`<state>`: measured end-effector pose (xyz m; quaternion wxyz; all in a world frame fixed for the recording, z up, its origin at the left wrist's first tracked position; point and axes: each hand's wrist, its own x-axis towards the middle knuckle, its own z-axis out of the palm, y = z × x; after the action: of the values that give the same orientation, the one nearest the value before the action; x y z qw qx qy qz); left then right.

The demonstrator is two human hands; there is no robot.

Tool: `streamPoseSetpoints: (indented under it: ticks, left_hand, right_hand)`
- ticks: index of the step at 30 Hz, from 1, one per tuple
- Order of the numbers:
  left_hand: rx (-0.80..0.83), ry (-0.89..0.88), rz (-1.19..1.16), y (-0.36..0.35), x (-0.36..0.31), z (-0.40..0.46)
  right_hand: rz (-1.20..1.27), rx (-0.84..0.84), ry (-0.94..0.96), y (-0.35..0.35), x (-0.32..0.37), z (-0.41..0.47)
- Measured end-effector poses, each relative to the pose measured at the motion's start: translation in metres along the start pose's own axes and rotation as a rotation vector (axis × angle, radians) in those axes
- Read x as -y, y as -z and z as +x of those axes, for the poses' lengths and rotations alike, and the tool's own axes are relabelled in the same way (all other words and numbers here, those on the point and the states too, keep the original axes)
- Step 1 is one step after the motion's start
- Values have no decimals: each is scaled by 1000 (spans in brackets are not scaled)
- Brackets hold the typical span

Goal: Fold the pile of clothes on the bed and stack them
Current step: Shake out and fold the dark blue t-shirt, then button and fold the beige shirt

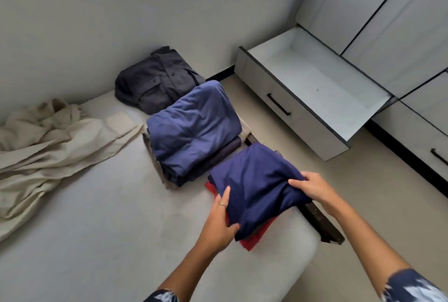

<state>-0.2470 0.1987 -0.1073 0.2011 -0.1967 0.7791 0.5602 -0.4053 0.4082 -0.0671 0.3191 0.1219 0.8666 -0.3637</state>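
Left hand [221,219] grips the near-left edge of the navy top [254,187], thumb on top, fingers curled under the fabric; ring on one finger. Right hand [312,189] holds the top's right edge, fingers curled over the fold. Navy top is folded, lying on a red garment [257,238] whose edges stick out at the near and left sides, both at the right edge of the bed [109,229]. Just behind it, a stack topped by a folded blue garment [194,127], darker and beige layers under it. Further back near the wall, a folded dark grey shirt [157,83] with buttons and pockets. Left side of bed: a crumpled beige cloth [55,141], unfolded. Dark bed frame [322,224] shows under the right hand. Right of the bed, an open white drawer [310,88] with black handle, pulled out from a white wardrobe [388,17]. Patterned sleeves at the bottom edge
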Motion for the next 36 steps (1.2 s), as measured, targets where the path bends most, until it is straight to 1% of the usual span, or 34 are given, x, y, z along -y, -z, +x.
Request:
streamPoseSetpoints:
  ticks: [2, 4, 5, 8, 10, 13, 16, 19, 26, 30, 36]
  left_hand:
    - [108, 51, 143, -11, 10, 9]
    - [155, 120, 212, -16, 14, 15]
    - [153, 144, 214, -17, 14, 17]
    - [121, 185, 201, -12, 12, 24]
    - [97, 190, 218, -2, 10, 26]
    - [39, 197, 217, 17, 10, 23]
    - [-7, 263, 191, 39, 23, 11]
    - [-54, 330, 170, 64, 43, -6]
    - [-173, 387, 154, 136, 103, -64]
    - [-232, 385, 171, 181, 138, -106]
    - [-338, 387, 197, 256, 188, -173]
  right_hand:
    - [-173, -97, -78, -4, -28, 25]
    - [-227, -158, -114, -13, -43, 37]
    - [-250, -193, -103, -16, -43, 39]
    - [-362, -269, 15, -32, -27, 31]
    - [-436, -273, 106, -44, -14, 23]
    - [-512, -212, 240, -63, 4, 11]
    - [-597, -120, 380, -94, 24, -1]
    - [-659, -42, 466, -128, 40, -15]
    - [-776, 87, 604, -218, 79, -56]
    - [-829, 119, 673, -269, 101, -83]
    - [-840, 171, 752, -350, 138, -127]
